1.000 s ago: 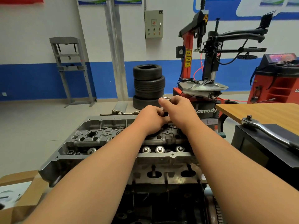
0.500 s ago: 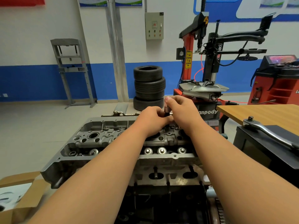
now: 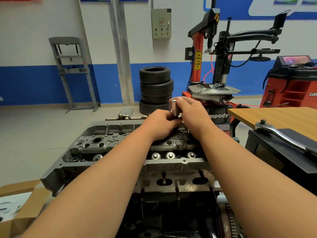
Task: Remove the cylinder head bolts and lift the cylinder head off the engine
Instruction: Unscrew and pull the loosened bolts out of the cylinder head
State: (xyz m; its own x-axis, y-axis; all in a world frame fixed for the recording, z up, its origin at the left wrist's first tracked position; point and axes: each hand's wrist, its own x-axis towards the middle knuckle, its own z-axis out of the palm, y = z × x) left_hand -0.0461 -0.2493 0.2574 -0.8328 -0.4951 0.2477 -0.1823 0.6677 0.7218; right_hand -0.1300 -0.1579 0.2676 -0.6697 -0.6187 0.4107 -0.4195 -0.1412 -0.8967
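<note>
The grey cylinder head (image 3: 109, 145) sits on the dark engine block (image 3: 171, 212) in front of me. Over its far middle my right hand (image 3: 193, 114) pinches a shiny silver socket (image 3: 174, 107) held upright. A dark bolt shank hangs below the socket, and my left hand (image 3: 161, 124) grips it with curled fingers just above the head. The bolt's lower end is hidden behind my left hand.
A ratchet wrench (image 3: 283, 136) lies on a black box (image 3: 281, 157) at my right, by a wooden table (image 3: 277, 117). A cardboard box (image 3: 18, 203) sits at the lower left. Stacked tyres (image 3: 156, 90), a tyre changer (image 3: 214, 66) and a grey press frame (image 3: 72, 71) stand behind.
My right hand has risen a little with the socket, which now shows clear above my left hand. Both hands stay over the far middle of the head.
</note>
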